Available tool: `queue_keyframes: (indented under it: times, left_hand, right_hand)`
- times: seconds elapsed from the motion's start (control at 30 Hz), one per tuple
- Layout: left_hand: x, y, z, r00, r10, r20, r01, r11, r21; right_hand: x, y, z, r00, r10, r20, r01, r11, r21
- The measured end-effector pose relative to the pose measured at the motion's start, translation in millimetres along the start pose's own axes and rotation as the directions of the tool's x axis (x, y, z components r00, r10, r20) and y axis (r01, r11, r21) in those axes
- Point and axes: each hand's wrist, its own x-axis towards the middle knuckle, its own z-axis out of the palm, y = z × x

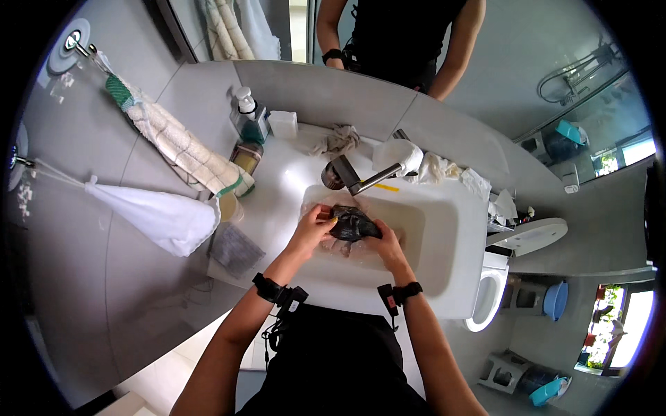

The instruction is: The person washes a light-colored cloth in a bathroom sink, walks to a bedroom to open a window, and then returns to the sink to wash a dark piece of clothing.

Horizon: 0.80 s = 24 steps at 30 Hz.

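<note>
A dark, wet-looking black cloth (354,223) is bunched between my two hands over the white sink (449,239). My left hand (313,227) grips its left side, thumb and fingers closed on the fabric. At its right end my right hand (386,245) holds the other side, fingers partly hidden beneath. Below the cloth, cloudy water lies in the basin, with something pale in it that I cannot make out. Just beyond the cloth is the dark faucet (345,175).
Behind the faucet sit a white cup (398,155) and crumpled cloths (338,141). A soap pump bottle (250,116) and a grey folded cloth (236,248) lie left. Towels (182,142) hang on the left wall. A toilet (488,295) stands right.
</note>
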Motion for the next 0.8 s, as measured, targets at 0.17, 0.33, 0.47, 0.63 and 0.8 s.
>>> queue_keyframes:
  times: [0.17, 0.33, 0.47, 0.63, 0.8]
  left_hand:
    - [6.8, -23.9, -9.1, 1.0, -0.019, -0.007, 0.021, 0.946, 0.323]
    - [8.6, -41.4, -4.5, 0.898, 0.337, 0.284, -0.434, 0.568, 0.699]
    - [7.3, -34.8, 1.4, 0.852, 0.389, 0.351, -0.471, 0.274, 0.838]
    - [13.5, -30.1, 6.8, 0.983, 0.05, 0.177, -0.124, 0.891, 0.437]
    - [8.9, -39.6, 14.5, 0.98, -0.083, 0.183, 0.154, 0.898, -0.413]
  right_hand:
    - [-0.9, -6.7, 1.2, 1.0, -0.019, 0.024, 0.018, 1.0, 0.026]
    - [-0.2, -26.8, 12.9, 0.986, -0.098, 0.136, 0.126, 0.969, -0.214]
    - [-1.4, -36.9, 13.2, 0.98, -0.042, 0.194, 0.09, 0.965, -0.247]
    - [-8.0, -33.0, 23.3, 0.997, 0.013, -0.073, -0.017, 0.998, -0.059]
    - [-16.0, -0.8, 39.3, 0.998, -0.033, -0.048, 0.023, 0.979, -0.203]
